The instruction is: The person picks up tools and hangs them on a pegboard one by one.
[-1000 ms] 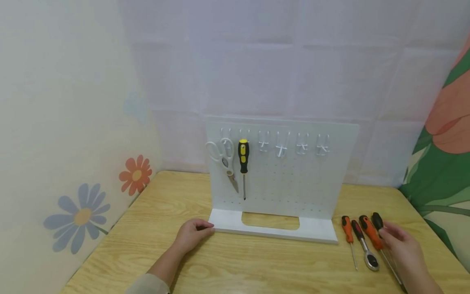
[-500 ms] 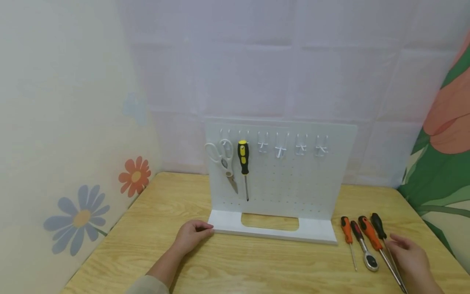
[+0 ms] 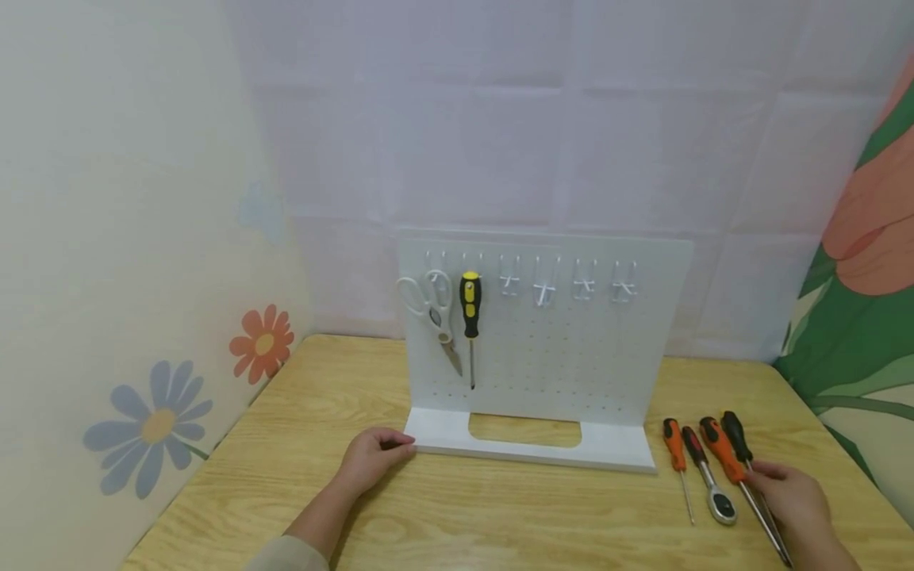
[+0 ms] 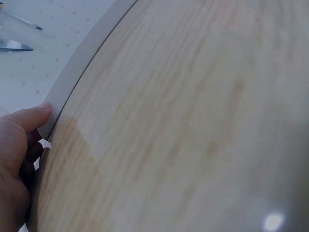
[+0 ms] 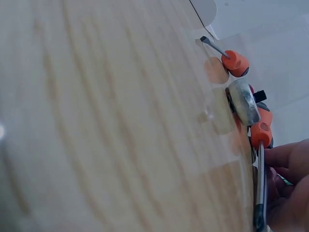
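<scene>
My left hand point(image 3: 373, 458) holds the left front corner of the white pegboard's base point(image 3: 614, 454), thumb on the edge and other fingers curled beside it. My right hand point(image 3: 791, 498) pinches the larger orange screwdriver point(image 3: 723, 450) where handle meets shaft, as it lies on the table. The right wrist view shows the thumb point(image 5: 280, 155) against that shaft. A black-handled screwdriver point(image 3: 733, 431) lies just right of it, its shaft partly hidden by the hand. To the left lie a ratchet wrench point(image 3: 721, 505) and a smaller orange screwdriver point(image 3: 674, 446).
White-handled scissors point(image 3: 437, 313) and a yellow-and-black screwdriver point(image 3: 471, 305) hang at the pegboard's left. Several clear hooks point(image 3: 545, 292) run along its top to the right. The wooden table point(image 3: 500, 515) meets walls at the left and back.
My right hand has drawn back from the black screwdriver's handle, then come in to the larger orange screwdriver, whose handle has shifted slightly. My left hand has stayed at the base.
</scene>
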Available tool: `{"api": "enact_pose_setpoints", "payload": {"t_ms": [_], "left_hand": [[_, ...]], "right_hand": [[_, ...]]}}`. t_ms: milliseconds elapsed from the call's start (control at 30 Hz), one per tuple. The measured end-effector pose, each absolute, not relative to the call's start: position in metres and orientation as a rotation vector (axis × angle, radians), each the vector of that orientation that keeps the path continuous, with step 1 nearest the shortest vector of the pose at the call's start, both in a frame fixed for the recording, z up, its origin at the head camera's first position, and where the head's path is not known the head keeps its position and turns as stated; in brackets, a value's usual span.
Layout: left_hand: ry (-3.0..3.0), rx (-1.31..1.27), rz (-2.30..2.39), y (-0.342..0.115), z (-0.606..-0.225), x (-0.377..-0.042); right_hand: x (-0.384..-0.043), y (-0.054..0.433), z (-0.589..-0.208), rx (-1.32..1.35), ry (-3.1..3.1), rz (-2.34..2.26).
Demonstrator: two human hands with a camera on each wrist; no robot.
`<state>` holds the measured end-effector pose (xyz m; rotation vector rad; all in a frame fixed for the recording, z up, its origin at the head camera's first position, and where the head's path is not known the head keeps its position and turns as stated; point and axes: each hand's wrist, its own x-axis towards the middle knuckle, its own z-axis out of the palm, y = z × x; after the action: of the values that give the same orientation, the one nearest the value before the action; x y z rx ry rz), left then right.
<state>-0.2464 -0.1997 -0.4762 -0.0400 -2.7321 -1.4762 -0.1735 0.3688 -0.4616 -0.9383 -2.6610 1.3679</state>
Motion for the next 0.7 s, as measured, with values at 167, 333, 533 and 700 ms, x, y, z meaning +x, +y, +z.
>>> {"api": "enact_pose_setpoints", "payload": {"t_ms": [167,333,533,700], "left_hand": [[-2.738,-0.039,-1.467,-0.1994,-0.4757,-0.2463],[-2.736,-0.044,-1.473,-0.1992,-0.4748,-0.2459],[-2.73,-0.048,-1.481,-0.1996,-0.4756,-0.2461],[-2.728,-0.045,-1.479,-0.2001,-0.4759,-0.2458]], "right_hand": [[-0.1739,0.3649,-0.4605,-0.941,-2.668,1.31],[-0.1736,0.3645,-0.461,-0.904,-2.681,1.241],[-0.172,0.3645,-0.4603,-0.962,-2.603,1.286],[-0.1728,0.3617,-0.4546,-0.964,-2.505,1.301]]}}
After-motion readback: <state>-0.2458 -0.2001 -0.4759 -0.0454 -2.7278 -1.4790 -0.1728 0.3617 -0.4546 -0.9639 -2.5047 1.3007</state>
